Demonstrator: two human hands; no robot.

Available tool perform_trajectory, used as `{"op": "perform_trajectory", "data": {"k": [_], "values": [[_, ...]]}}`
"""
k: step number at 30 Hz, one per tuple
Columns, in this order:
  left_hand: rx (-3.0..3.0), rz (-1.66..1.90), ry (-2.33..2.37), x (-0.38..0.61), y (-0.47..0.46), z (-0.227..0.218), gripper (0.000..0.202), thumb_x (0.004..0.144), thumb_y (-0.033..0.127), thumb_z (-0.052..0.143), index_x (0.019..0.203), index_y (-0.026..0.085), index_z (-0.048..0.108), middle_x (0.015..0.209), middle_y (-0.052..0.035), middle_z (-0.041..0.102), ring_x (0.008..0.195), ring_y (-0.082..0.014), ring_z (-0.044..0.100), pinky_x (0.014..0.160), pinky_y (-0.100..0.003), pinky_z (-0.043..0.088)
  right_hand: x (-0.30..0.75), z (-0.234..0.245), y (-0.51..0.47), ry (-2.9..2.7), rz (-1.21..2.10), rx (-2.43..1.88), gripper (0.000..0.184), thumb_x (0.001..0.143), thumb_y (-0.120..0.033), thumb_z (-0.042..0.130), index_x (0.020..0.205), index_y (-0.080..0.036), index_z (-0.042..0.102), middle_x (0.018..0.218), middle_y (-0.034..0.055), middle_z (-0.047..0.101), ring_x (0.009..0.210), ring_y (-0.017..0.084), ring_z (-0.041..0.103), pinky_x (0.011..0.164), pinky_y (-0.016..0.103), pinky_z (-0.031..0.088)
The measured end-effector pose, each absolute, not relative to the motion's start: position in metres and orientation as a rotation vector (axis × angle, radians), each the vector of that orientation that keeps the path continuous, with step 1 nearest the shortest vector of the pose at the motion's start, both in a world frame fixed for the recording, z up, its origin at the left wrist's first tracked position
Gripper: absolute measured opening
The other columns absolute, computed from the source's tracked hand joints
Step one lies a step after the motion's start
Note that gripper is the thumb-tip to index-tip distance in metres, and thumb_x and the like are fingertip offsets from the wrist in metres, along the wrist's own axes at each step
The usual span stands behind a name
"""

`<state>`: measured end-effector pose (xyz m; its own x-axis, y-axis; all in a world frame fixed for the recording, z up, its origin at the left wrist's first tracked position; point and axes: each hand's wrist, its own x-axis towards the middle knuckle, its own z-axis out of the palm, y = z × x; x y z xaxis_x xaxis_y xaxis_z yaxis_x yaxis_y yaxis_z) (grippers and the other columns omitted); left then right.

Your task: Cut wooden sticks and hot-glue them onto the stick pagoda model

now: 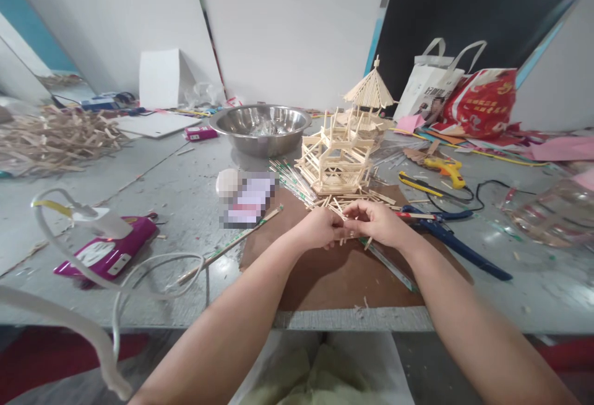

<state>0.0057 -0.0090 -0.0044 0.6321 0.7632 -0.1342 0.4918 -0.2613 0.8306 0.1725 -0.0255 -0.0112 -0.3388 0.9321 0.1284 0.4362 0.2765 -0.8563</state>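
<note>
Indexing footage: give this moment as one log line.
left hand: holds sticks; right hand: holds sticks; model: beyond hands; glue gun: beside cutter

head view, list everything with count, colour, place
table: one, grey, throughout
stick models: apparently two, pale, centre
loose sticks: many, pale, before the models
brown sheet: one, brown, centre front
steel bowl: one, silver, far centre
wood strips: many, pale, far left
white boards: two, white, back left
charger: one, white, left
purple blocks: two, purple, left
pixelated thing: one, pale, left of centre
glue gun: one, yellow, right
cutter: one, yellow-black, right
blue-handled tool: one, dark blue, right
bags: two, white and red, back right
pink paper: several, pink, right
clear container: one, transparent, right
held sticks: several, pale, centre
left hand: one, bare, centre
right hand: one, bare, centre
</note>
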Motion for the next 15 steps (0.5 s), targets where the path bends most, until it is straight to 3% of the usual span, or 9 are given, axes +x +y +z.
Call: {"op": "perform_trajectory", "data": {"k": [8,15], "values": [[1.473,0.616,0.943,-0.007,0.0,0.01,0.02,0.065,0.029,0.056,0.058,0.012,0.05,0.04,0.0034,0.048,0.036,-0.0063,0.046,0.039,-0.018,0.038,0.172,-0.015,-0.019,-2.295,0.433,-1.299,0.017,0.071,-0.019,0.049,0.079,-0.021,0.064,0.082,0.0053,0.063,0.082,0.019,0.053,0.074,0.032,0.037],[1.558,0.563,0.911,-0.002,-0.002,0.005,0.022,0.066,0.032,0.055,0.059,0.012,0.051,0.042,0.0032,0.048,0.038,-0.0059,0.046,0.039,-0.017,0.038,0.163,-0.016,-0.018,-1.73,0.721,-1.222,0.024,0.073,-0.033,0.048,0.086,-0.019,0.062,0.084,0.0039,0.063,0.076,0.016,0.056,0.07,0.028,0.041]]}}
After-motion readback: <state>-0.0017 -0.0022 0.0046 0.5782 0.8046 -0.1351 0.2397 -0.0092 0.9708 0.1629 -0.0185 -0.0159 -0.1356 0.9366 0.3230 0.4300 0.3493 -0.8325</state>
